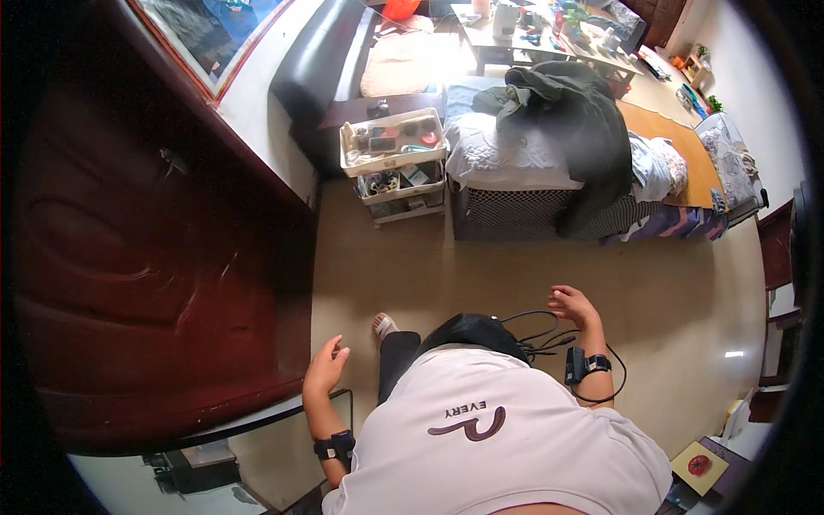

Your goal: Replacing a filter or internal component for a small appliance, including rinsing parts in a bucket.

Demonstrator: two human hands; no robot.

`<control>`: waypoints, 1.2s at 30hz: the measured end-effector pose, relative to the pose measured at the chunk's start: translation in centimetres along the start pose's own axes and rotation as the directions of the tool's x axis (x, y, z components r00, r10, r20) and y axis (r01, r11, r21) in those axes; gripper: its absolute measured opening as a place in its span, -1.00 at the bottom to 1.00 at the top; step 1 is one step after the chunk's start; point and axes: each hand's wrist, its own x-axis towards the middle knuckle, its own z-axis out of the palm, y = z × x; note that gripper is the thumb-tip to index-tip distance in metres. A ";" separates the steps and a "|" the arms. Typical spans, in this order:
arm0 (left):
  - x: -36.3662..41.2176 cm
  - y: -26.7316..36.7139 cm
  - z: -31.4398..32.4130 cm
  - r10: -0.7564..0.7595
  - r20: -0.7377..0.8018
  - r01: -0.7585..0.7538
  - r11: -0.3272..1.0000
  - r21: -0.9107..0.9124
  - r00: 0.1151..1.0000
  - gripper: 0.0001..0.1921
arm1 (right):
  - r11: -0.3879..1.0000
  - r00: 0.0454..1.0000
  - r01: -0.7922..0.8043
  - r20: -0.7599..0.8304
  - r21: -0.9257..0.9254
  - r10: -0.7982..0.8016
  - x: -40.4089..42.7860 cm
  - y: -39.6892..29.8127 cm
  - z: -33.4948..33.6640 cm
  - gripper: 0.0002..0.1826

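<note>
My left hand (326, 367) hangs beside my body with nothing in it, its fingers loosely bent. The nearest thing to it is the dark red-brown door (161, 277). On the other side my right hand (573, 306) is also without an object, fingers apart, over the tiled floor (515, 270). Black cables (547, 341) loop between my waist and my right forearm. A strapped device (582, 365) sits on that forearm, and another strapped device (336, 449) is on the left one. My sandalled foot (385, 326) shows ahead of the left leg.
Ahead stands a tiered trolley (394, 168) with small items. Beside it, a dark green garment (586, 122) lies over white bedding (508, 158) on a mesh-sided frame (508, 212). A cluttered table (479, 29) and a black sofa (306, 61) are farther back.
</note>
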 end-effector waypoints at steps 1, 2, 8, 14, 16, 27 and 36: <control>0.0 0.1 -0.2 0.001 -0.014 -0.001 1.000 0.008 1.000 -0.52 | 1.000 1.000 -0.006 0.005 -0.014 0.006 0.3 0.6 -0.2 -0.58; 0.1 0.5 -0.3 0.004 -0.026 -0.004 1.000 0.014 1.000 -0.52 | 1.000 1.000 -0.012 0.008 -0.029 0.012 0.5 0.7 -0.2 -0.59; 1.1 1.9 -1.9 0.168 -0.192 -0.148 0.982 0.115 0.967 -0.41 | 0.999 0.998 -0.036 -0.042 0.006 0.036 0.3 0.1 0.6 -0.60; 3.0 1.1 -4.3 0.193 -0.136 -0.184 0.980 0.079 0.972 -0.31 | 1.000 0.999 -0.012 -0.042 0.027 0.014 0.8 -0.5 2.1 -0.58; 3.6 1.3 -4.9 0.216 -0.117 -0.201 0.971 0.128 0.969 -0.32 | 0.999 0.999 -0.020 -0.043 0.032 0.022 0.9 -0.7 3.0 -0.58; 8.2 -3.0 -8.8 -0.006 0.111 -0.003 0.997 0.074 0.994 -0.42 | 0.999 0.998 -0.007 -0.057 0.038 0.009 0.3 -4.7 9.2 -0.60; 11.1 -3.4 -11.5 0.063 0.070 -0.068 0.996 0.063 0.996 -0.47 | 0.995 0.996 -0.041 -0.081 0.089 0.048 -0.5 -6.3 12.8 -0.57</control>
